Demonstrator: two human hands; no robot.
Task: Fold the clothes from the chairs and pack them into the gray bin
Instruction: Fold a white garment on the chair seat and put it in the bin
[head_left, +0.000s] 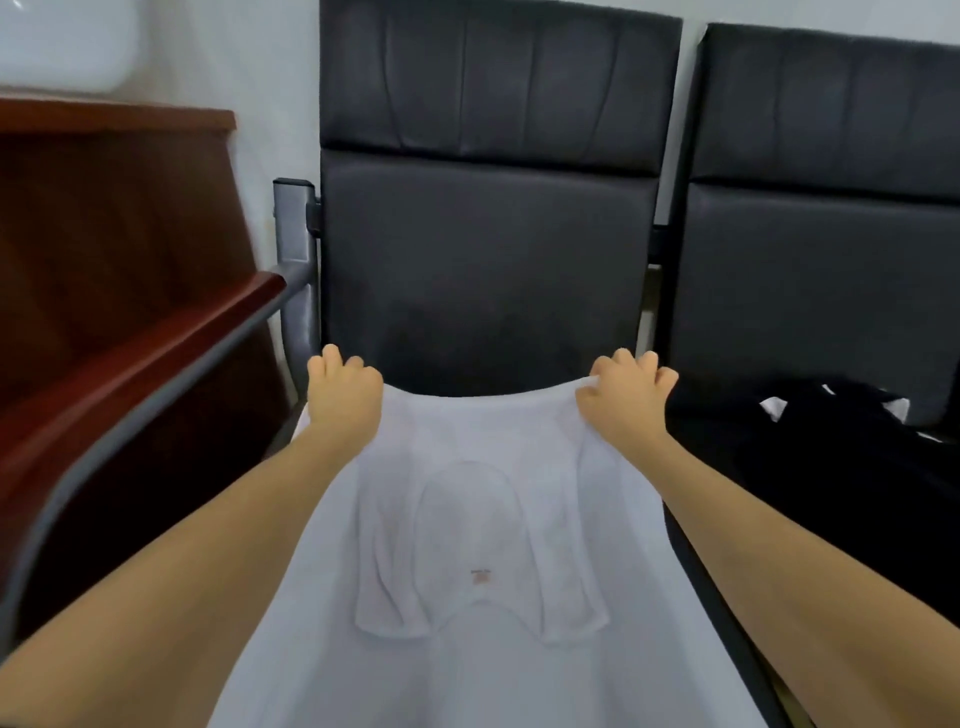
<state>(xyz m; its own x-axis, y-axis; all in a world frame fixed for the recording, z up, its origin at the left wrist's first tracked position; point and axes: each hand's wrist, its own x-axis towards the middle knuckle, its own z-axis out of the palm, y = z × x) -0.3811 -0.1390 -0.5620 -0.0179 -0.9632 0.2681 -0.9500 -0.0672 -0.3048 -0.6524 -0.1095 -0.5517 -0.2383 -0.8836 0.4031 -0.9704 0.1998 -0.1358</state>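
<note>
- Head view: a white garment (467, 545) lies spread over the seat of a black padded chair (483, 270), filling the lower centre of the frame and running off the bottom edge.
- The garment's far edge is folded over, so a neckline, two short sleeves and a small label show through the thin cloth near the middle of the frame.
- The left hand (343, 395), just left of centre, holds the far left corner of the fold; its fingers are curled down onto the cloth, though the fingertips are hidden behind the hand.
- The right hand (626, 389), just right of centre, pinches the far right corner, with thumb and fingers clamped on a raised bit of the fabric edge.
- Both bare forearms reach in from the lower corners of the frame, one along each side of the garment.
- A second black chair (826, 208) stands just beside the first at the right of the frame.
- A heap of dark clothing (831, 457) with small white patches lies on that second seat, at the right edge.
- A grey metal armrest (156, 400) curves down the left side.
- Beside it, a reddish-brown wooden counter (114, 249) fills the upper left.
</note>
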